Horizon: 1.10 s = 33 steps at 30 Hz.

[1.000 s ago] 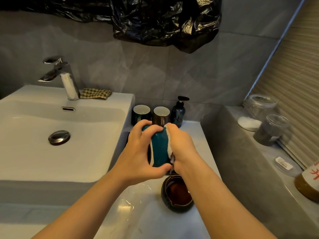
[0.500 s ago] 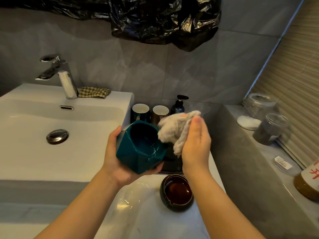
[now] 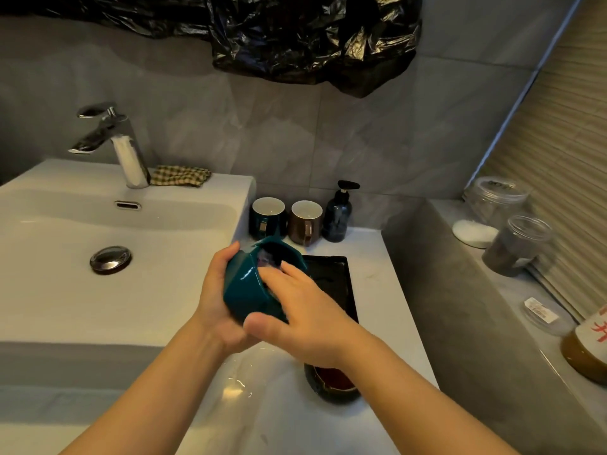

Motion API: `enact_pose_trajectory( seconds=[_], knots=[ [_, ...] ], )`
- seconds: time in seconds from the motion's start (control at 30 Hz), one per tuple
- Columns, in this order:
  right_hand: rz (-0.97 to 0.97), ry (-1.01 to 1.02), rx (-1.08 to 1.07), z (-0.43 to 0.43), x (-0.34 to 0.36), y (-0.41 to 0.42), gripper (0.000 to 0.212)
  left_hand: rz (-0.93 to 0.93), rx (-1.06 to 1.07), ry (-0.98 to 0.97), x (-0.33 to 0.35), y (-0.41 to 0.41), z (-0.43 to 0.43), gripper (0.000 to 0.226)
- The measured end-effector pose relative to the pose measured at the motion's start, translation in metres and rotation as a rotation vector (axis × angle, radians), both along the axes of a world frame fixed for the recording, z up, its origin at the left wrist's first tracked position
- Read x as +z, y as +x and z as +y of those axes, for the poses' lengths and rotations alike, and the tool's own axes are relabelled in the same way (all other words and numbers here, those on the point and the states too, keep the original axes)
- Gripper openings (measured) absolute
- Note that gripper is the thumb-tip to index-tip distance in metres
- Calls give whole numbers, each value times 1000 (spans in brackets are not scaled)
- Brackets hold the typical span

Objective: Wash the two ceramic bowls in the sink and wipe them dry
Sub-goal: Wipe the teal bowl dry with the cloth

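A teal faceted ceramic bowl (image 3: 244,290) is held in the air over the counter, just right of the sink, tilted with its opening toward the right. My left hand (image 3: 216,297) grips it from the left and underneath. My right hand (image 3: 305,310) reaches into the opening with its fingers inside and the thumb under the rim; the pale cloth it held is hidden inside the bowl. The second bowl (image 3: 331,385), dark with a brown inside, stands on the counter below my right wrist, partly covered by it.
The white sink (image 3: 65,290) with drain plug (image 3: 110,259) and tap (image 3: 111,142) fills the left. A checked cloth (image 3: 180,175) lies on its back rim. Two mugs (image 3: 285,220), a soap dispenser (image 3: 338,215) and a black tray (image 3: 331,277) stand behind the bowls. Jars (image 3: 515,244) line the right ledge.
The teal bowl first faced sideways with the cloth pressed on its outside, then opened upward with the cloth lifted beside it. Now my right hand has pushed the cloth inside the tilted bowl.
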State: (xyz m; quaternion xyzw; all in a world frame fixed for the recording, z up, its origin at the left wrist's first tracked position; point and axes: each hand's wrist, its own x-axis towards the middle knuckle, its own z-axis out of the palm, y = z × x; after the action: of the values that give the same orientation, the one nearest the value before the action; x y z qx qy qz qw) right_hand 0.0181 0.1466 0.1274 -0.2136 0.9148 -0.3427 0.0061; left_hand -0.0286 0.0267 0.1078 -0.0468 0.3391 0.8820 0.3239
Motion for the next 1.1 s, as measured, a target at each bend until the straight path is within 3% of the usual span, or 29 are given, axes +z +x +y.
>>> enact_pose_trajectory(
  seconds=[0.2, 0.27, 0.33, 0.4, 0.47, 0.53, 0.6, 0.67, 0.7, 0.73, 0.83, 0.9, 0.97, 1.07, 1.1],
  knots=[
    [150, 384, -116, 12, -10, 0, 76, 134, 60, -107, 2, -3, 1, 48],
    [136, 362, -152, 8, -12, 3, 73, 163, 60, -133, -2, -2, 3, 42],
    [-54, -11, -197, 6, -8, 4, 64, 186, 62, -167, -3, 1, 7, 37],
    [-373, -546, -241, 5, -2, 3, 40, 237, 108, -209, -3, 1, 10, 35],
    [-457, -810, -229, 3, -1, 2, 12, 266, 149, -228, -2, -1, 12, 32],
    [-365, -714, -190, 0, -3, 0, 14, 245, 162, -210, -1, -4, 12, 36],
    [-182, -385, -168, 2, -5, -4, 15, 186, 155, -161, 0, -7, 10, 40],
    [71, 89, -172, 8, -11, -8, 48, 100, 103, -104, -1, -7, 8, 47],
    [188, 210, -194, 10, -14, -10, 58, 67, 80, -83, -2, -7, 8, 50],
    [271, 200, -234, 12, -15, -10, 64, 44, 71, -57, -3, -7, 7, 52],
    [415, -206, -531, 23, -20, -7, 59, 23, 90, -1, -7, -7, 4, 50],
    [329, -478, -776, 30, -16, -7, 40, 3, 124, 77, -7, -8, 0, 47],
    [23, -657, -800, 29, -13, -7, 34, 18, 176, 108, -9, -9, -2, 46],
    [-524, -1052, -633, 16, -10, -7, 53, 88, 266, 73, -9, -6, 6, 45],
    [-638, -1168, -606, 12, -10, -8, 51, 103, 292, 45, -9, -4, 10, 46]
  ],
)
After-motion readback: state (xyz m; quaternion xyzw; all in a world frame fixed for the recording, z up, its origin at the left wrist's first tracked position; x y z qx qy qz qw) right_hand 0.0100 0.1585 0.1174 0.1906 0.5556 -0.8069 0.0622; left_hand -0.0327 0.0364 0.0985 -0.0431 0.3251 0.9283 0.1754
